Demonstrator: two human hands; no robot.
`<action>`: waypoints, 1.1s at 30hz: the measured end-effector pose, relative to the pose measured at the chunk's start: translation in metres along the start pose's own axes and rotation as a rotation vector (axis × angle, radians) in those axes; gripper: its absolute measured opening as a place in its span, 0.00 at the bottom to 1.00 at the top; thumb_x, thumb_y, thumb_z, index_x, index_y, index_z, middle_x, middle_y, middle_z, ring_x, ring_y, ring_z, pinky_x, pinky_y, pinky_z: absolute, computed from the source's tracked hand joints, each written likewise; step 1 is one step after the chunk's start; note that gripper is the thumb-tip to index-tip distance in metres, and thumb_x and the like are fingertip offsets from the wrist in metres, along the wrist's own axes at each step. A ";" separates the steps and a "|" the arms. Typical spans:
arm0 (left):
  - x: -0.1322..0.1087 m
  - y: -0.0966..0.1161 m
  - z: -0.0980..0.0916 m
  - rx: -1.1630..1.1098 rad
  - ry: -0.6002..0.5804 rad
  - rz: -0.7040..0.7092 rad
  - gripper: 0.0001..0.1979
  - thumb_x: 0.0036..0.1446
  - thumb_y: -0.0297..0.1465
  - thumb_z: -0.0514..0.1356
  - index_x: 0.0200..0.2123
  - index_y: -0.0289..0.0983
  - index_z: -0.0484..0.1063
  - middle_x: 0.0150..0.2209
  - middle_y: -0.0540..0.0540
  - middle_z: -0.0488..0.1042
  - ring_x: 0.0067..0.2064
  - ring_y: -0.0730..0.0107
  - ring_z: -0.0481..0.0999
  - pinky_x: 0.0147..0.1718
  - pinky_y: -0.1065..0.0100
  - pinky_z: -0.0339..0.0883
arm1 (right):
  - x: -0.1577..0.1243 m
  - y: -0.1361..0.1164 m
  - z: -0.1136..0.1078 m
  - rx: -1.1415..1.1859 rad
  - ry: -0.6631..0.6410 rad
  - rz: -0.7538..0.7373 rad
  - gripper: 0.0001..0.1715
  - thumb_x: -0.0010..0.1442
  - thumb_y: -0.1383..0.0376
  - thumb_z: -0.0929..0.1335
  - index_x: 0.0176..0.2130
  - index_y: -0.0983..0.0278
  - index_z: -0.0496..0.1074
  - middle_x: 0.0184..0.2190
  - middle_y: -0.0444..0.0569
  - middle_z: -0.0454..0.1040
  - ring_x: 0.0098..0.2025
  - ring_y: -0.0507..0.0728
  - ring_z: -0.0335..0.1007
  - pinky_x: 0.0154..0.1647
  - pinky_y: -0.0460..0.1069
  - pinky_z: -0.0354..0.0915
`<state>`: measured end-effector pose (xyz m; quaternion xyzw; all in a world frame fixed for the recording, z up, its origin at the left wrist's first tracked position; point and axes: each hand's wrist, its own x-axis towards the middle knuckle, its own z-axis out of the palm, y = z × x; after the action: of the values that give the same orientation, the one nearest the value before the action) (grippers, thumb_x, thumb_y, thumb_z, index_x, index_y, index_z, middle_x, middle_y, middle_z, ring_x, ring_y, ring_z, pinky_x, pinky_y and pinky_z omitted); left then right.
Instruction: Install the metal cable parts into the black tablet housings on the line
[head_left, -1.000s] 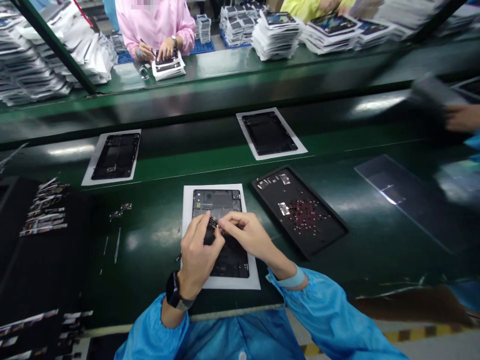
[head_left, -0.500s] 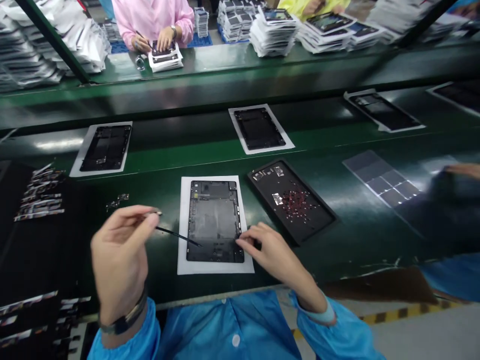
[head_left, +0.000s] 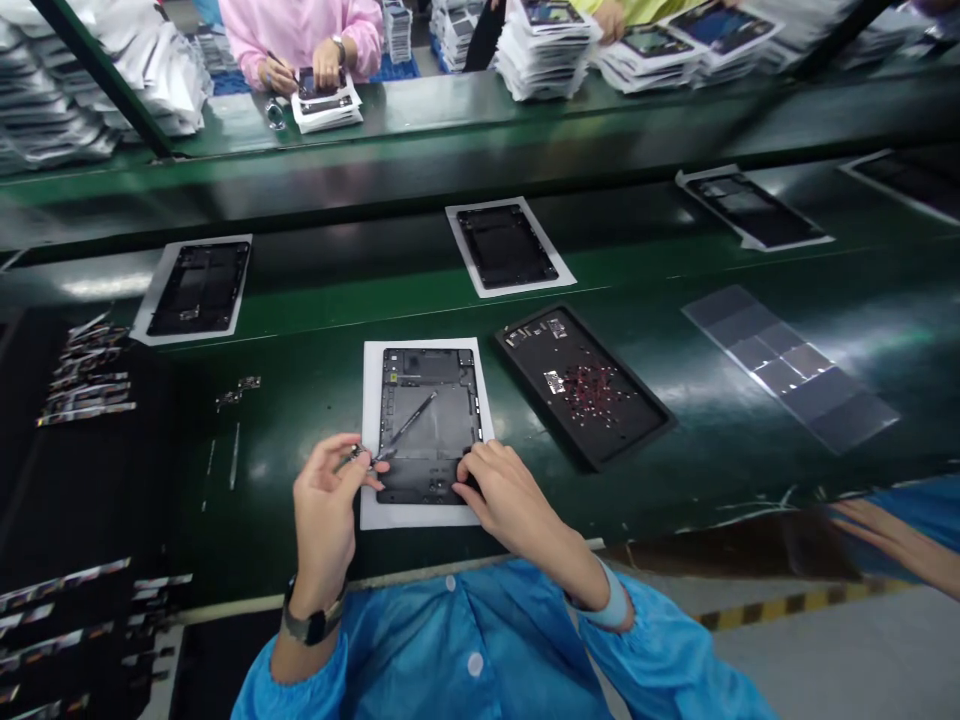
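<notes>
A: Biggest first?
B: Green table (head_left: 720,500), long. Across it a person in a pink coat (head_left: 300,30) works at stacked sheets.
A: Middle?
B: Black parts tray (head_left: 585,395) with small red bits, just right of the white sheet (head_left: 371,430). On the sheet lies the dark tablet frame (head_left: 427,440), flat, long side running away from the person.
A: Hands?
B: Right hand (head_left: 514,495) rests on the frame's near right corner, fingers curled down, touching it. Left hand (head_left: 326,500) sits off the sheet's left edge, fingers pinched on thin tweezers (head_left: 401,432).
A: Tweezers where?
B: Slanting up-right over the frame's middle; tip contact unclear.
</notes>
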<state>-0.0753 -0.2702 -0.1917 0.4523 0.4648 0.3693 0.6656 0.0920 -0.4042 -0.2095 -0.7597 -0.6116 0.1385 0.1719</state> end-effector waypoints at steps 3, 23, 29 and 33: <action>-0.007 -0.015 0.002 0.125 -0.024 0.013 0.15 0.48 0.35 0.70 0.37 0.34 0.75 0.32 0.45 0.78 0.33 0.66 0.80 0.29 0.71 0.72 | 0.003 0.003 -0.004 -0.004 -0.057 -0.067 0.08 0.61 0.71 0.70 0.34 0.62 0.67 0.35 0.51 0.72 0.38 0.61 0.66 0.36 0.53 0.62; -0.024 -0.025 0.007 0.212 -0.088 0.029 0.14 0.55 0.37 0.66 0.41 0.34 0.77 0.24 0.48 0.77 0.24 0.72 0.74 0.27 0.72 0.70 | 0.009 0.007 -0.002 0.247 -0.066 -0.078 0.09 0.67 0.71 0.66 0.35 0.64 0.73 0.32 0.51 0.72 0.39 0.60 0.66 0.40 0.54 0.65; -0.028 -0.029 0.003 0.127 0.027 0.080 0.14 0.57 0.35 0.67 0.44 0.34 0.76 0.25 0.49 0.77 0.28 0.70 0.78 0.32 0.71 0.73 | 0.003 0.016 -0.002 0.478 -0.049 -0.070 0.11 0.70 0.65 0.64 0.45 0.61 0.77 0.38 0.52 0.76 0.44 0.61 0.68 0.45 0.55 0.67; -0.031 -0.034 0.014 0.041 -0.006 0.017 0.18 0.53 0.34 0.69 0.46 0.34 0.74 0.31 0.48 0.77 0.29 0.71 0.79 0.29 0.72 0.73 | -0.002 0.018 0.001 0.590 0.002 -0.050 0.14 0.71 0.63 0.63 0.44 0.59 0.79 0.36 0.52 0.77 0.43 0.61 0.68 0.46 0.56 0.65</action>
<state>-0.0687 -0.3128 -0.2130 0.4711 0.4664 0.3641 0.6542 0.1068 -0.4099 -0.2180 -0.6616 -0.5634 0.3054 0.3894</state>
